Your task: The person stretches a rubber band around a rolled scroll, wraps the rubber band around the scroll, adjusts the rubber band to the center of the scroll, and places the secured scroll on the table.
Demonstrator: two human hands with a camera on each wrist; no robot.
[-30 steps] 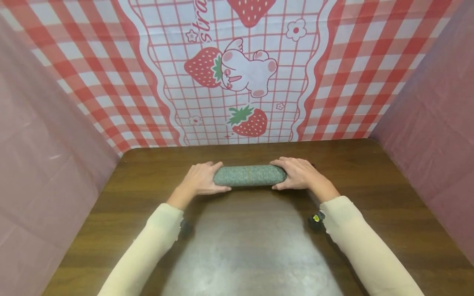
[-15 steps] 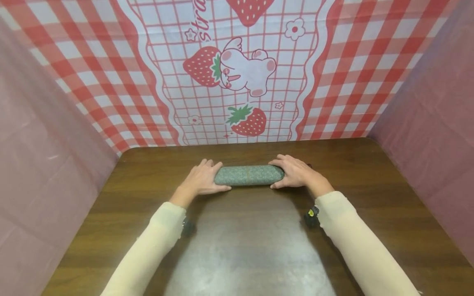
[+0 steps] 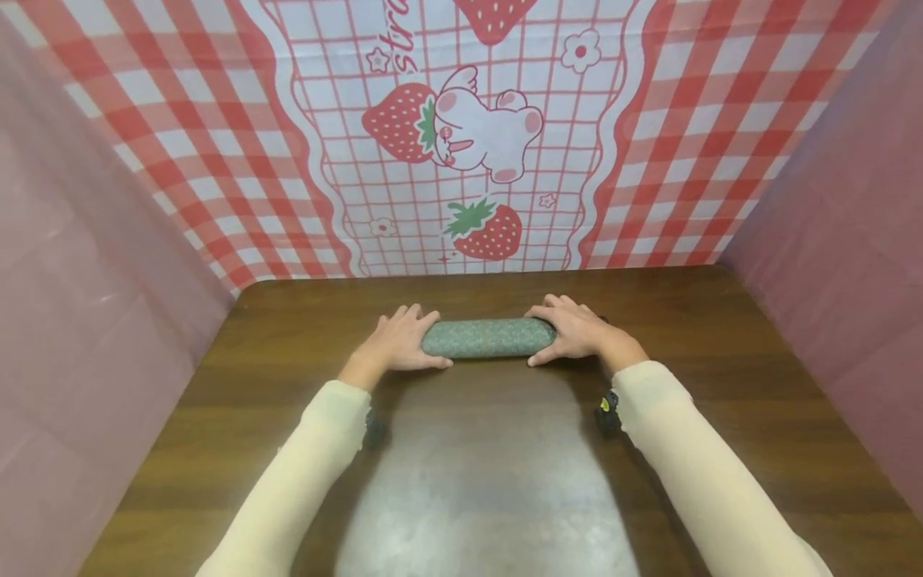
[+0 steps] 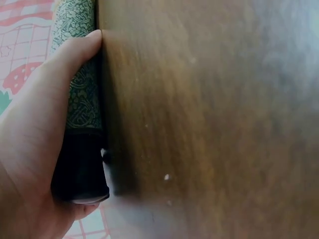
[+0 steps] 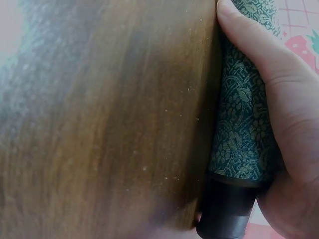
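Observation:
A rolled scroll (image 3: 490, 338) covered in green floral brocade lies crosswise toward the far side of the brown wooden table (image 3: 490, 433). A thin band crosses its middle. My left hand (image 3: 400, 340) grips its left end, thumb on the near side and fingers over the far side. On the right end my right hand (image 3: 577, 332) holds it in the same way. The left wrist view shows a black end knob (image 4: 79, 167) beneath the palm. Another dark knob (image 5: 227, 211) appears in the right wrist view. My far fingertips are partly hidden by the scroll.
Behind the table hangs a red-and-white checked cloth (image 3: 216, 144) with strawberry prints. Pink drapes (image 3: 79, 304) close off the left side, and a similar pink drape (image 3: 851, 264) stands at the right. Light reflects off the tabletop in front of the scroll.
Both forearms have drawn slightly inward, and the left fingers look a little more spread. The scroll stays nearly in the same place, held at both ends.

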